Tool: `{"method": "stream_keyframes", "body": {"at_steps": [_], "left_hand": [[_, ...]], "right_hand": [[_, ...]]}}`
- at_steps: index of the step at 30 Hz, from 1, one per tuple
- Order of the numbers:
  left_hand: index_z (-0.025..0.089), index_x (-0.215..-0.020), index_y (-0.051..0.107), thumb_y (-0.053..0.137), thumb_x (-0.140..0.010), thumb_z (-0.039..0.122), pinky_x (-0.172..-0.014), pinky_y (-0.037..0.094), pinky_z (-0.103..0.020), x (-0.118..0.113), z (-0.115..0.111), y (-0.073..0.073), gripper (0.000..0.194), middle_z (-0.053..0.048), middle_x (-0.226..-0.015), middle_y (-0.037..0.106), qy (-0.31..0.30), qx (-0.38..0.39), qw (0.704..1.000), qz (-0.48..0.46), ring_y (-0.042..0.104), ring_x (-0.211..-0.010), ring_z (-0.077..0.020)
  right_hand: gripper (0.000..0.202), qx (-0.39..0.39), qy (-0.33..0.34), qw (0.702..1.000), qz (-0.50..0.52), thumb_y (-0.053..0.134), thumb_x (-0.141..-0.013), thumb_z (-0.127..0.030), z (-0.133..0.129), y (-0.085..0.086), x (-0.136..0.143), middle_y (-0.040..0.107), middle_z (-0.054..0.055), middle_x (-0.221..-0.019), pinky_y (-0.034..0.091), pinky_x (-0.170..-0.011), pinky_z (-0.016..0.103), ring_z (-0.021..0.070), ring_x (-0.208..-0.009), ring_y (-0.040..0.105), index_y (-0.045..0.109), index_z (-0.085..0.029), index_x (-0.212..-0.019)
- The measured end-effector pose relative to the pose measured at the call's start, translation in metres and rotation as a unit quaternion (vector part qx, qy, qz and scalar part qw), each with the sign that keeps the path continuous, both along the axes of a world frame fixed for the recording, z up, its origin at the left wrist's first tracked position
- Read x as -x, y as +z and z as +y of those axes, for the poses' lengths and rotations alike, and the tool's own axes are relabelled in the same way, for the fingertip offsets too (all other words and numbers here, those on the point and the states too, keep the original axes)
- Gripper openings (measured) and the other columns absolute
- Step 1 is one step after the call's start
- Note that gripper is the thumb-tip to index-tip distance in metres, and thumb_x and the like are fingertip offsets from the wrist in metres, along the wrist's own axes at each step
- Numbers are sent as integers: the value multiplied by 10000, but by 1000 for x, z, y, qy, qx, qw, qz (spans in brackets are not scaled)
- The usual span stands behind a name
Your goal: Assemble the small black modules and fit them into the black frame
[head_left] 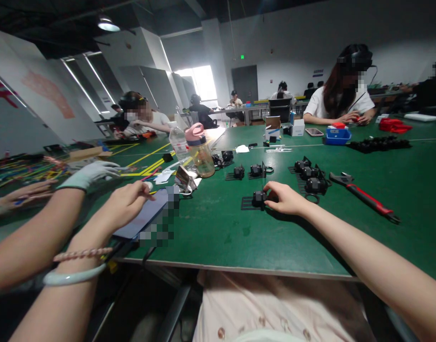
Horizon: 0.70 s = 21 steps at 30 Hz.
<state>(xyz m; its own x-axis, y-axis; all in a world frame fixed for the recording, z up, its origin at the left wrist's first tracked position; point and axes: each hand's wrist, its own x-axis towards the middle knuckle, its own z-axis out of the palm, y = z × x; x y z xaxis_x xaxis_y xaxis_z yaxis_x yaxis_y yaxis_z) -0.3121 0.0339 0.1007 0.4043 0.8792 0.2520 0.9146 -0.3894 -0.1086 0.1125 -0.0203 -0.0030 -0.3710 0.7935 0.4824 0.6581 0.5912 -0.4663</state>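
My left hand [127, 204], with a beaded bracelet and a pale bangle on its wrist, hangs over a dark blue flat tablet-like object [145, 216]. Its fingers are curled together beside something small and whitish that I cannot make out. On the green table my right hand [284, 198] pinches the right side of a black device [258, 198] with a flat slotted plate. Similar black devices stand behind it [256, 170] and to the right of my hand [312, 183].
A co-worker's gloved hand [91, 175] reaches in at the left. Bottles [202, 154] and a small propped screen [185, 179] stand left of centre. A red-handled wrench [367, 197], blue bin [338, 137] and black parts pile [380, 144] lie right. A person sits opposite.
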Motion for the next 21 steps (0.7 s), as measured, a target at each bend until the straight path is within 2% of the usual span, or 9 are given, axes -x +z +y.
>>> {"method": "stream_keyframes", "body": {"at_steps": [13,21], "left_hand": [[154,-931,402,307,-744,230,-773,333,-241,24,-2,-11,223,-39,-927,480,48,13,999,-6,433,-869,-162],[154,-961,421,295,-737,229,-808,317,-245,25,-3,-17,268,-46,-1006,468,29,42,999,-16,420,-909,-161]], "right_hand": [[235,-7,-1,1000,-8,538,-669,-229,1,-4,-1,507,15,-794,360,-601,222,109,-656,470,456,-169,-881],[235,-5,0,1000,-5,539,-666,-230,1,-4,0,505,12,-791,358,-592,221,107,-646,468,456,-173,-879]]}}
